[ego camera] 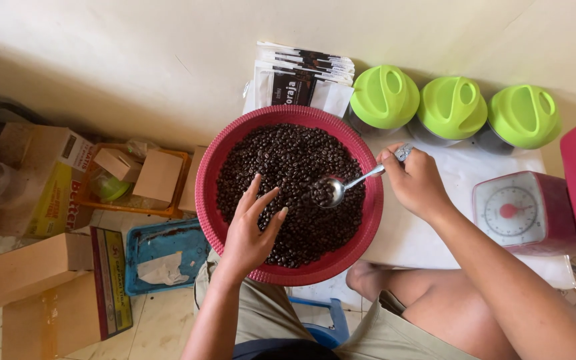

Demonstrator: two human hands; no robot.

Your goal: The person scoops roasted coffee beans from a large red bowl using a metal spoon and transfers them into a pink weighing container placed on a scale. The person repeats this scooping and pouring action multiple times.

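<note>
Under left hand (248,235) — beans (295,160) hidden

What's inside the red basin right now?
The red basin holds dark coffee beans. The left hand rests on them; the right hand dips a spoon in. The bottom is covered.

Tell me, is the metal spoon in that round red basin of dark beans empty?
No, the metal spoon held by the right hand carries dark beans.
</note>
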